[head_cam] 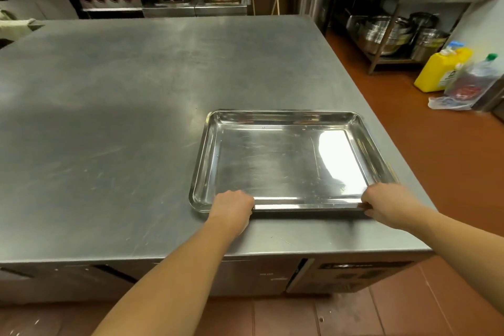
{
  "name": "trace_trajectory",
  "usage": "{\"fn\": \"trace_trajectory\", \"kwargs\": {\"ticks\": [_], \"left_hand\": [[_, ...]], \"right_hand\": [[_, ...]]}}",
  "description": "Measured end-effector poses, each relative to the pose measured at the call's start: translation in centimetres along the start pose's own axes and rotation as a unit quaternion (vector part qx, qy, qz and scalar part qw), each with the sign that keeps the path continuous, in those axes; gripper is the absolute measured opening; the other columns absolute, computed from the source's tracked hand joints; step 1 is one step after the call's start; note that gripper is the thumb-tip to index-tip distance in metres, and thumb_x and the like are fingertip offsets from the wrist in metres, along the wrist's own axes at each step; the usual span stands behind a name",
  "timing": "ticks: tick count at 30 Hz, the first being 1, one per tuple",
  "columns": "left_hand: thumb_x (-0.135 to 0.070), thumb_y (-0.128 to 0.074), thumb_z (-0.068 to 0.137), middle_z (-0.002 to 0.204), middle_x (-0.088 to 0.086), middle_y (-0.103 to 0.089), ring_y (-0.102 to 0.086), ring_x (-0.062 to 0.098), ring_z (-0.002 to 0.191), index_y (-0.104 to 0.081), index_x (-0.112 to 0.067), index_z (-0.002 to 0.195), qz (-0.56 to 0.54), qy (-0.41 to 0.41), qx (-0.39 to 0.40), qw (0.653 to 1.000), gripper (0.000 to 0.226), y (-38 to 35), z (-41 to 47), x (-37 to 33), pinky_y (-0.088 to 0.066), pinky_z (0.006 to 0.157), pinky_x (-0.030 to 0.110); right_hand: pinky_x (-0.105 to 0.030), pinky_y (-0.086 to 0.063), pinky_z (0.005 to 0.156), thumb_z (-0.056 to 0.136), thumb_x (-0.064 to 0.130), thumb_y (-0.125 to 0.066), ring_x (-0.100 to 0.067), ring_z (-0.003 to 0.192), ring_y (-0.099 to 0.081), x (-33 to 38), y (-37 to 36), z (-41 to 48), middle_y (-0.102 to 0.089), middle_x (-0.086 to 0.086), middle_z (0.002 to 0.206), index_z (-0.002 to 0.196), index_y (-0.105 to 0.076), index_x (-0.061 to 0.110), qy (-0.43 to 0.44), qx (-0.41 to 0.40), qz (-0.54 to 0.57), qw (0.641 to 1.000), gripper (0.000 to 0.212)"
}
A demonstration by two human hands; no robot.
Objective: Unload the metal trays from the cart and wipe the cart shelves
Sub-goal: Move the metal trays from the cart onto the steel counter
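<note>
Your left hand (231, 207) and right hand (387, 204) clamp the metal trays (272, 161) by the near rim, at the table (109, 117) near-right corner; the yellow jug (441, 68) label is blurred.

One stack of metal trays (286, 161), two hands (233, 206) (387, 203), one table (109, 117), one yellow jug (441, 69)

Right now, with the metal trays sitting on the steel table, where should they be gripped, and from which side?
Grip the near rim toward its two corners, coming from the front of the table. The metal trays lie flat and wide, so a spaced two-hand hold should keep them level; the left hand and right hand curl over that rim.
</note>
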State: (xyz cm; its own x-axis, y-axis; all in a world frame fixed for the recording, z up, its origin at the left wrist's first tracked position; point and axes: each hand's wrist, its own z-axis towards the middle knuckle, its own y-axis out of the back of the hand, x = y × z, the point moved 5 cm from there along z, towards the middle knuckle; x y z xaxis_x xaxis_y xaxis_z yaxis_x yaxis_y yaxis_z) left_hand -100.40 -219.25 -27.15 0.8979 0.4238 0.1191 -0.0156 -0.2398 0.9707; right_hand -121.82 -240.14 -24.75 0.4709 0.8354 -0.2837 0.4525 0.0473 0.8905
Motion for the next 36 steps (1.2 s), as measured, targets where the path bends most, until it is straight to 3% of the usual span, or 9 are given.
{"fn": "trace_trajectory", "kwargs": {"ticks": [5,8,14,18,22,26,32,36], "left_hand": [[-0.014,-0.051,0.093,0.103,0.003,-0.066,-0.063,0.029,0.091,-0.067,-0.019,0.101,-0.006,0.007,-0.014,1.0,0.018,-0.2,0.8,0.7,-0.036,0.065,0.03],[-0.021,-0.048,0.097,0.105,0.004,-0.066,-0.063,0.029,0.093,-0.066,-0.018,0.102,-0.015,0.011,-0.03,0.999,0.019,-0.2,0.7,0.9,-0.037,0.066,0.029],[-0.022,-0.049,0.097,0.103,0.004,-0.067,-0.064,0.029,0.093,-0.066,-0.017,0.099,-0.031,0.048,-0.041,0.998,0.018,-0.4,0.4,0.8,-0.043,0.071,0.031],[-0.016,-0.052,0.094,0.096,0.003,-0.068,-0.064,0.026,0.086,-0.068,-0.016,0.094,-0.037,0.065,-0.041,0.996,0.016,-0.4,0.0,0.2,-0.04,0.063,0.03],[-0.008,-0.054,0.09,0.093,0.003,-0.068,-0.065,0.026,0.084,-0.066,-0.015,0.09,-0.042,0.085,-0.039,0.995,0.014,-0.9,-0.7,-0.6,-0.044,0.066,0.032],[-0.011,-0.053,0.091,0.092,0.003,-0.068,-0.064,0.025,0.083,-0.066,-0.015,0.088,-0.047,0.094,-0.033,0.994,0.014,-1.2,-1.5,-0.9,-0.042,0.064,0.031],[-0.014,-0.052,0.092,0.096,0.003,-0.067,-0.064,0.026,0.088,-0.066,-0.016,0.092,-0.046,0.107,-0.022,0.993,0.014,-1.3,-2.4,-1.5,-0.04,0.065,0.03],[-0.017,-0.052,0.094,0.096,0.003,-0.067,-0.065,0.025,0.088,-0.067,-0.016,0.093,-0.041,0.106,-0.022,0.993,0.015,-1.3,-2.5,-1.7,-0.04,0.066,0.03]], "right_hand": [[-0.028,-0.042,0.08,0.087,0.03,-0.059,-0.018,0.095,-0.061,2.4,0.9,1.3,-0.062,0.004,0.102,0.108,-0.06,0.022,-0.001,-0.03,0.002,1.0,0.022],[-0.028,-0.052,0.069,0.085,0.028,-0.059,-0.02,0.079,-0.063,3.4,1.2,1.6,-0.062,0.001,0.087,0.1,-0.064,0.019,-0.04,-0.012,0.053,0.998,0.018],[-0.025,-0.047,0.06,0.087,0.028,-0.06,-0.017,0.07,-0.059,3.8,1.4,1.4,-0.061,0.002,0.08,0.098,-0.066,0.02,-0.063,-0.009,0.039,0.997,0.014],[-0.027,-0.041,0.061,0.09,0.022,-0.055,-0.022,0.082,-0.063,4.2,1.8,0.8,-0.064,-0.002,0.09,0.1,-0.062,0.017,-0.055,-0.019,-0.017,0.998,0.013],[-0.027,-0.044,0.061,0.089,0.02,-0.056,-0.021,0.072,-0.057,4.2,1.7,0.2,-0.053,-0.001,0.077,0.09,-0.058,0.018,-0.046,-0.022,-0.017,0.999,0.003],[-0.028,-0.042,0.061,0.089,0.02,-0.055,-0.023,0.081,-0.064,4.3,1.5,-0.8,-0.053,-0.001,0.079,0.095,-0.061,0.017,-0.045,-0.032,-0.008,0.998,0.009],[-0.026,-0.039,0.058,0.088,0.016,-0.054,-0.022,0.07,-0.057,4.2,0.8,-1.6,-0.047,0.002,0.073,0.094,-0.062,0.018,-0.056,-0.06,-0.007,0.997,0.01],[-0.026,-0.038,0.057,0.088,0.018,-0.055,-0.021,0.074,-0.062,4.0,0.5,-1.7,-0.059,0.001,0.078,0.092,-0.062,0.019,-0.059,-0.06,-0.004,0.996,0.008]]}}
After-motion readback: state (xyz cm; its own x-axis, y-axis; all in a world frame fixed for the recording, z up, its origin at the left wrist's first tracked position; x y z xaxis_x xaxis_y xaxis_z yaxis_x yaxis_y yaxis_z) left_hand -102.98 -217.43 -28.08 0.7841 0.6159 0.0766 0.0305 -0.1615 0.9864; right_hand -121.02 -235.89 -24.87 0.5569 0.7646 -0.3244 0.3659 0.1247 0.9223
